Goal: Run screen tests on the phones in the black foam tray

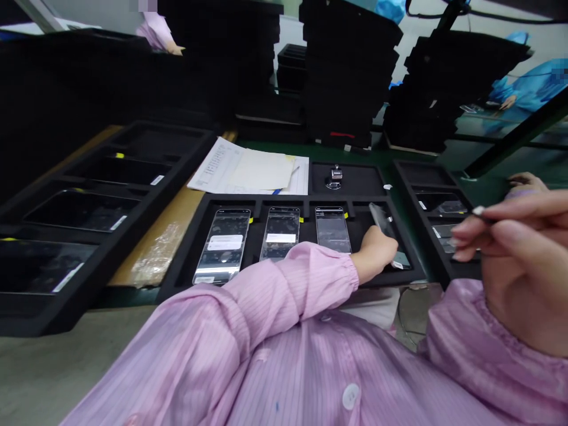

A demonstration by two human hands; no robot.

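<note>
My left hand (376, 251) reaches across my body to the right end of the black foam tray (177, 278). Its fingers are closed on a phone (378, 216), which is tipped up on edge in the last slot. To its left, three phones lie face up in their slots: one (224, 236) and another (280, 228) with white boxes on lit screens, and a third (332, 228) partly behind my sleeve. My right hand (519, 254) is raised at the right, thumb and fingers pinched. A small dark piece with a whitish end (478, 210) shows at its fingertips, too small to name.
Black trays with phones flank mine, left (48, 316) and right (448, 177). Behind are papers (261, 168) and a small tray (364, 177) holding a metal object (335, 176). Tall black tray stacks (346, 71) stand further back. Another person's hand (527, 180) is at right.
</note>
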